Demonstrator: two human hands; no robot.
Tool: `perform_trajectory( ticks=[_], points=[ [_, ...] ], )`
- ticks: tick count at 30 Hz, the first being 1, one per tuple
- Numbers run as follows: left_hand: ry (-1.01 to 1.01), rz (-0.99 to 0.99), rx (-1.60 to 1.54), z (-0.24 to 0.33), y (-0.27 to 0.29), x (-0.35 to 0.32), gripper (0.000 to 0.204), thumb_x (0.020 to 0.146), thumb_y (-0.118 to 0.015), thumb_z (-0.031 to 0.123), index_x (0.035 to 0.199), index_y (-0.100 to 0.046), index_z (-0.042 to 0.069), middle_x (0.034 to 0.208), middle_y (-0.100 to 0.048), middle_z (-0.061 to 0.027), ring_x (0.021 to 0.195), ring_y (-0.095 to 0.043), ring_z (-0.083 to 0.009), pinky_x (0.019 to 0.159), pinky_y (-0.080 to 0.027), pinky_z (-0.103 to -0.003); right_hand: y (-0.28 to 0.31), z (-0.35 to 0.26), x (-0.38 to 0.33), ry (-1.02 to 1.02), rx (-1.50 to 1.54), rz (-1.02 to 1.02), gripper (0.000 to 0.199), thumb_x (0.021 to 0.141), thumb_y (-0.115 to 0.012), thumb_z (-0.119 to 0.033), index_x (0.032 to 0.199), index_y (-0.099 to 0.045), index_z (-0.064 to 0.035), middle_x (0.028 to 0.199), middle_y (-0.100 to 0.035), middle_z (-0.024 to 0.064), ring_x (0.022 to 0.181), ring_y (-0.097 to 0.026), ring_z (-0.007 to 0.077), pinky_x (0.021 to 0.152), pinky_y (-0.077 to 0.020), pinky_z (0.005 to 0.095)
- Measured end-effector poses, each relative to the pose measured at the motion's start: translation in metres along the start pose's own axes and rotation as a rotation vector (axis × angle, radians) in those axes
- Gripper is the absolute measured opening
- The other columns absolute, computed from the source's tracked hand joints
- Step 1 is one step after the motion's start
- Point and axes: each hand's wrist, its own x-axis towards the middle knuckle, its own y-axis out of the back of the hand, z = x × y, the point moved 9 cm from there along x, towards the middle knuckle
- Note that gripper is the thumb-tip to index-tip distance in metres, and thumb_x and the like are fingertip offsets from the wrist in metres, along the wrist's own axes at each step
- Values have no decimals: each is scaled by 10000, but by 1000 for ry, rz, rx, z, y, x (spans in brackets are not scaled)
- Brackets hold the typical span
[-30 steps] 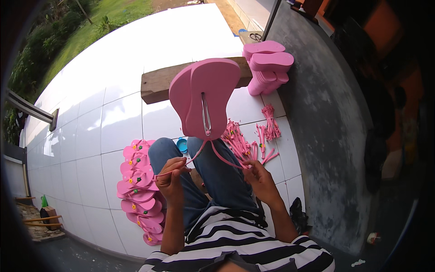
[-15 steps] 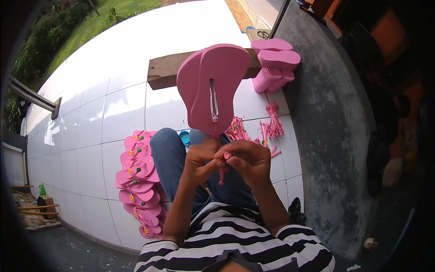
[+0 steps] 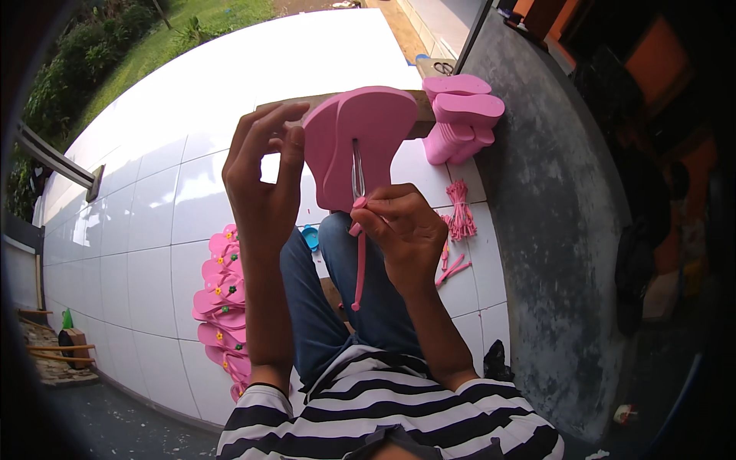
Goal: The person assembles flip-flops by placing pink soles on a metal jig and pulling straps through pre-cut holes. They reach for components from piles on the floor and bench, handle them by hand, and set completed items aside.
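Above one pink sole [image 3: 368, 138], right hand [image 3: 402, 226] pinches one pink strap [image 3: 359, 264]; left hand [image 3: 261, 184] raised, fingers apart.

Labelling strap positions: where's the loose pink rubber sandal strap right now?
In the head view, the pink rubber sandal strap is centre frame, pinched at its top by the right hand and hanging over the lap, just below the upright pink foam sole.

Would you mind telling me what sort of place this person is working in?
It looks like an open-air porch or terrace used as a small sandal-making spot. The white tiled floor borders a lawn, and pink foam soles sit stacked by a grey wall, with finished flowered sandals lying in a row.
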Motion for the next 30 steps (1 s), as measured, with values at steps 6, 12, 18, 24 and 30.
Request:
perform_trajectory(
  ticks=[6, 12, 18, 24, 30],
  points=[
    [-145, -130, 273, 18, -27, 9, 332, 872, -726, 91, 1200, -683, 96, 1163, -635, -119, 1009, -662, -239, 800, -576, -370, 3, 20, 0, -435, 26, -52, 113, 865, -724, 8, 956, -660, 25, 916, -676, 126, 766, -663, 151, 650, -554, 277],
    [-315, -107, 250, 37, -29, 9, 307, 800, -790, 81, 1076, -661, 47, 1021, -676, -103, 930, -682, -226, 747, -573, -350, 3, 50, 26, -636, 288, -275, 107, 838, -703, 31, 942, -673, 30, 853, -692, 117, 722, -642, 164, 670, -526, 301],
    [49, -106, -81, 2, -39, -7, 270, 853, -745, 92, 1067, -585, 48, 880, -699, -124, 651, -674, -189, 590, -519, -316, 5, 35, 19, -562, 174, -69, 104, 852, -739, -39, 930, -694, 14, 812, -653, 53, 740, -591, 103, 690, -484, 256],
    [191, 3, -466, 2, -33, -53, 257, 973, -598, 140, 1177, -545, -6, 1053, -676, -143, 983, -659, -195, 861, -509, -326, 32, -46, 12, 193, -585, 140, 321, 871, -749, -140, 1151, -634, -34, 1174, -607, 104, 1055, -621, 214, 909, -497, 358],
    [290, -51, -659, -3, -47, -55, 386, 1061, -436, 300, 1275, -539, -4, 1151, -625, -109, 1108, -558, -178, 981, -409, -317, -1, 6, 59, -169, -44, -415, 669, 835, -793, -164, 1409, -467, -55, 1317, -583, 107, 1146, -601, 187, 936, -528, 338]
  ],
)
